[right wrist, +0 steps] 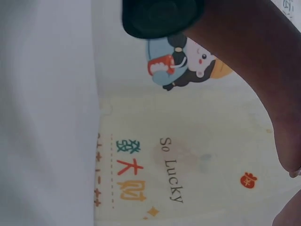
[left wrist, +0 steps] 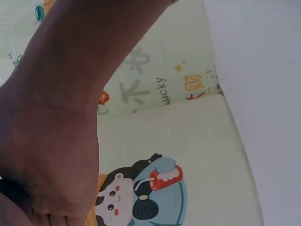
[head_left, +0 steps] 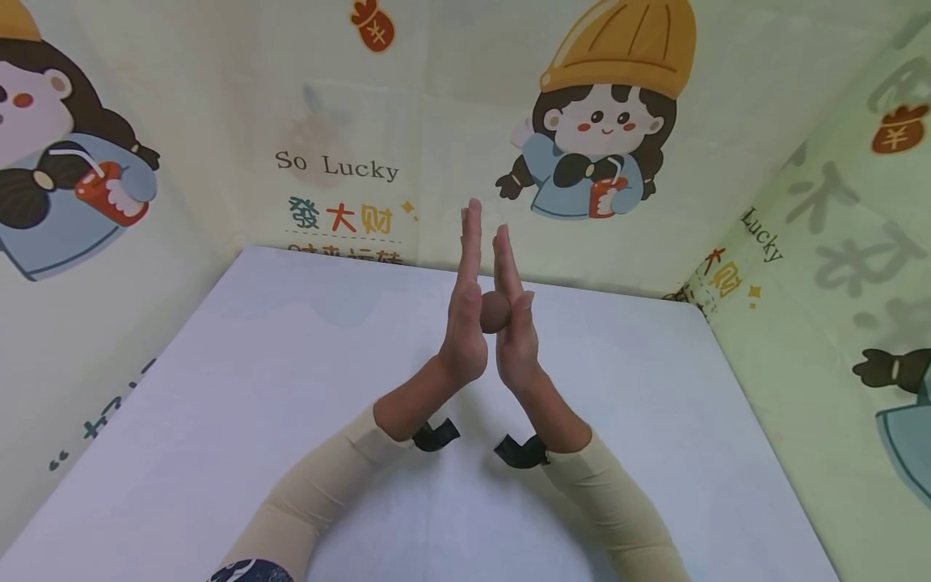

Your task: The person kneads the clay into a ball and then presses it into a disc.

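A small brown ball [head_left: 495, 313] sits between the two palms, raised above the white table. My left hand [head_left: 466, 323] has straight fingers pointing up and away, its palm against the ball's left side. Facing it, my right hand [head_left: 517, 331] presses on the other side, also with straight fingers. The heels of both hands stay slightly apart, as do the fingertips. In the left wrist view the right palm [left wrist: 51, 150] fills the left part. The right wrist view has the left forearm [right wrist: 240, 52] crossing its upper right, and the ball is hidden there.
The white tabletop [head_left: 291, 356] lies under both forearms. Cloth walls with printed cartoon figures [head_left: 600, 121] and lettering stand along its back and sides. Black bands [head_left: 436, 435] are worn at both wrists, below beige sleeves [head_left: 320, 485].
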`<state>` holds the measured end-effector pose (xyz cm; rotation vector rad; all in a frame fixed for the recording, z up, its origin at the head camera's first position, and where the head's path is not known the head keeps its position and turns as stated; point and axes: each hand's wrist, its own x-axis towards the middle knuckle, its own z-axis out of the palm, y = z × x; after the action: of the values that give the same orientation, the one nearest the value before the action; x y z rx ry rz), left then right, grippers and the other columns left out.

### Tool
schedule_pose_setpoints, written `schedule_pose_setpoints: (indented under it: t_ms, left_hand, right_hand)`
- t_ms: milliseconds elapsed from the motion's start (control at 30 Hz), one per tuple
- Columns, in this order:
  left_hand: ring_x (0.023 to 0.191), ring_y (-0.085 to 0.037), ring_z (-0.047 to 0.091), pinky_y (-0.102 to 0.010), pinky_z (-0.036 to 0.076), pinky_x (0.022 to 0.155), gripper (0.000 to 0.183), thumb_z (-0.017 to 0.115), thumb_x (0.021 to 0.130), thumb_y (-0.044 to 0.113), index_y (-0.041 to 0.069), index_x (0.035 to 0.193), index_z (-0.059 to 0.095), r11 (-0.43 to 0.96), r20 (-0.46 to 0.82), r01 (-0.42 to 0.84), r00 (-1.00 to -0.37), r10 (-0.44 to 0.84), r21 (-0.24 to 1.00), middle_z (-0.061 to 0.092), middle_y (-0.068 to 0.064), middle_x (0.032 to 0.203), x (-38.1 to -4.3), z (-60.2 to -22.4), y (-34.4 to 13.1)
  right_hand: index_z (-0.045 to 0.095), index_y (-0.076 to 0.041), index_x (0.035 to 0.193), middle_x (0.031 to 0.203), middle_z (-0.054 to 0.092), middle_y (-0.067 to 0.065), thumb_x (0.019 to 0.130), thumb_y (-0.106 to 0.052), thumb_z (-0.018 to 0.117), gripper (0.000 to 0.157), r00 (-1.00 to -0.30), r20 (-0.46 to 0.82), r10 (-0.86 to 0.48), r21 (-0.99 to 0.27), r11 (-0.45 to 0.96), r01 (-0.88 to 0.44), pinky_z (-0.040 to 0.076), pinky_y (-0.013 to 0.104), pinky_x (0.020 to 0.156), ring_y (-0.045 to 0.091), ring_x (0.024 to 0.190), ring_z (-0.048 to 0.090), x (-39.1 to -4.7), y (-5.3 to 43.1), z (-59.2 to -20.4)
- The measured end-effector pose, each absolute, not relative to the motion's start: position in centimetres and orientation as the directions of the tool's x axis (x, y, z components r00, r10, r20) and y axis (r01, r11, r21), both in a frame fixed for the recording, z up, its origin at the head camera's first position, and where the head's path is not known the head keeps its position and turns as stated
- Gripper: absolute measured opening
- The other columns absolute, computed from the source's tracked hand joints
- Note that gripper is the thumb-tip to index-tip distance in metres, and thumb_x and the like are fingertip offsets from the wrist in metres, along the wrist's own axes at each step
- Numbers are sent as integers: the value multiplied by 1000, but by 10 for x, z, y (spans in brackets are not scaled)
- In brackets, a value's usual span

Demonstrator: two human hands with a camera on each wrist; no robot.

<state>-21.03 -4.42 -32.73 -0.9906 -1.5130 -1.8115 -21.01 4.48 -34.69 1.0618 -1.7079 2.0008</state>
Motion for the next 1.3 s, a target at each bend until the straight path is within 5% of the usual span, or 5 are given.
schedule_pose_setpoints:
  t_ms: [300,633,833,1300]
  left_hand:
    - [161,-18,-5,-42,-1,128,90,17,109,62,-7,164,-1,-213,789,773,-615,-17,598,-2,-16,176,-227,-325,-52]
    - [161,-17,-3,-41,-1,128,83,17,111,55,-7,164,2,-183,793,785,-608,-42,592,0,-17,175,-243,-326,-58]
    - [161,-17,-5,-40,-2,127,80,19,111,53,-4,165,5,-168,771,763,-636,-28,624,1,-15,176,-252,-339,-59]
    - [160,-18,-12,-44,-6,126,68,16,105,26,4,168,3,-168,742,725,-665,85,668,-1,-6,177,-263,-360,-55]
  right_hand:
    - [5,2,166,176,3,6,110,-63,16,86,-680,686,-260,-727,-187,-661,1,45,128,23,162,1,-205,41,-354]
    - [3,5,165,176,-2,13,111,-60,13,85,-642,719,-265,-687,-135,-714,-1,47,127,26,161,-2,-200,39,-352]
    - [-1,1,166,176,-5,6,111,-61,13,85,-628,733,-263,-667,-92,-740,-4,48,127,27,161,-7,-197,39,-349]
    - [-6,6,164,176,-9,7,108,-67,11,93,-604,744,-287,-646,-77,-760,-6,49,126,27,161,-11,-194,41,-339]
